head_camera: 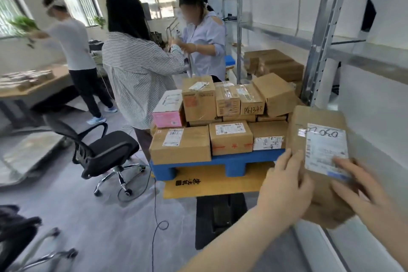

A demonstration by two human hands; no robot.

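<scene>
While both hands hold it up at lower right, a brown cardboard parcel (309,121) shows its white shipping label (324,148), near a metal shelf rack (320,40). The left hand (284,185) grips its left edge with curled fingers, and the right hand (364,194) clasps the lower right corner, fingers across the label. Behind it, boxes (230,137) sit stacked on a blue pallet (220,161).

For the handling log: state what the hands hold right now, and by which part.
Both hands hold one cardboard parcel: the left hand grips its left edge, the right hand its lower right, fingertips on the label.
</scene>
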